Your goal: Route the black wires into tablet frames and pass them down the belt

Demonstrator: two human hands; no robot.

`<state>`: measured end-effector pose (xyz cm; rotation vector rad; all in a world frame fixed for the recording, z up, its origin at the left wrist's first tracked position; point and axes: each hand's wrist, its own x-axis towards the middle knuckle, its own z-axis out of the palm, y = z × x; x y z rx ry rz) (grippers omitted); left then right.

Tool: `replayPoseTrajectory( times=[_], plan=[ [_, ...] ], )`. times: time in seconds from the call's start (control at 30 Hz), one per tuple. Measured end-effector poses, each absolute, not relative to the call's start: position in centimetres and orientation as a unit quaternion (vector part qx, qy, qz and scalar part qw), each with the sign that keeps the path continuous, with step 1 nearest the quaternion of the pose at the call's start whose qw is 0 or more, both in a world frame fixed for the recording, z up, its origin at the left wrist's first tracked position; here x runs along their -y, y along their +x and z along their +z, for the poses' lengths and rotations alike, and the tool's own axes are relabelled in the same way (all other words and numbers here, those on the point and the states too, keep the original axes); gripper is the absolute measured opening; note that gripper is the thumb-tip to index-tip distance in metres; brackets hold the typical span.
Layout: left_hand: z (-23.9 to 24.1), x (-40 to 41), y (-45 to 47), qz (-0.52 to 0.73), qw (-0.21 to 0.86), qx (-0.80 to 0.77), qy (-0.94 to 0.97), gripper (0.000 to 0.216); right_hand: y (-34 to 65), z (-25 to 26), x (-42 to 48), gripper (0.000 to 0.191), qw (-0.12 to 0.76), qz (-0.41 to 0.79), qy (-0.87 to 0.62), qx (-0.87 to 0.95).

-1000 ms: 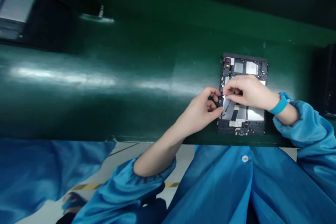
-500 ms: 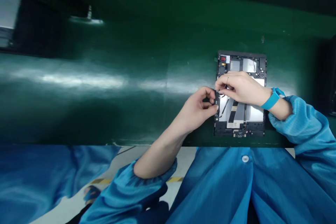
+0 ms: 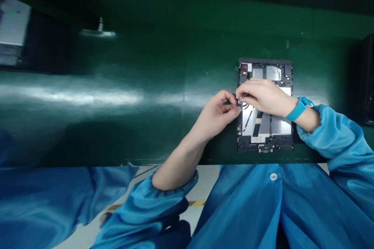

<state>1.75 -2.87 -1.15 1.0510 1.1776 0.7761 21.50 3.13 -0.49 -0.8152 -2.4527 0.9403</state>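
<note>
An opened tablet (image 3: 264,148) lies on the green bench, its inside facing up, with pale battery panels, dark flat cables and small circuit boards. At its left edge my left hand (image 3: 217,114) is closed, with bent fingers and the thumb pressed on the frame. My right hand (image 3: 264,95) reaches over the upper middle of the tablet and meets the left hand at that same edge. Its thumb and forefinger are pinched together, and a thin wire (image 3: 248,92) shows between them. The fingertips hide the exact spot where the wire ends.
The green bench (image 3: 163,66) stretches far to the left, its front edge just below the tablet. A dark object with a pale panel (image 3: 13,27) stands at the far left, and a dark case (image 3: 368,81) at the right edge. Another person's blue garment (image 3: 43,202) shows at lower left.
My left hand has moved slightly up along the tablet's left edge, closer to my right fingertips. The whole view has shifted a little; the right hand keeps its pinch.
</note>
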Motion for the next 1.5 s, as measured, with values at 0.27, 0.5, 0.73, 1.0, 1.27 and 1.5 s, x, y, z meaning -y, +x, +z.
replayPoseTrajectory(
  times=[0.27, 0.5, 0.73, 1.0, 1.27, 1.5],
  plan=[
    [-0.9, 2.8, 2.0, 0.342, 0.619, -0.533, 0.464, 0.029, 21.5, -0.4, -3.4, 0.021, 0.207, 0.321, -0.293, 0.876],
    [-0.1, 0.9, 2.5, 0.274, 0.613, -0.577, 0.465, 0.028, 21.2, -0.4, -5.0, 0.019, 0.21, 0.309, -0.347, 0.86],
    [0.9, -0.5, 2.4, 0.225, 0.584, -0.602, 0.496, 0.027, 21.1, -0.5, -5.2, 0.019, 0.211, 0.337, -0.35, 0.848],
    [0.3, -0.6, 1.6, 0.221, 0.605, -0.544, 0.537, 0.027, 20.9, -0.5, -5.1, 0.019, 0.214, 0.341, -0.343, 0.849],
    [-0.7, -0.6, 1.1, 0.25, 0.639, -0.503, 0.525, 0.027, 21.0, -0.4, -5.0, 0.019, 0.226, 0.338, -0.343, 0.846],
    [-0.7, -0.1, 2.4, 0.232, 0.634, -0.529, 0.514, 0.026, 22.1, -0.7, -4.2, 0.017, 0.289, 0.314, -0.335, 0.84]
  ],
)
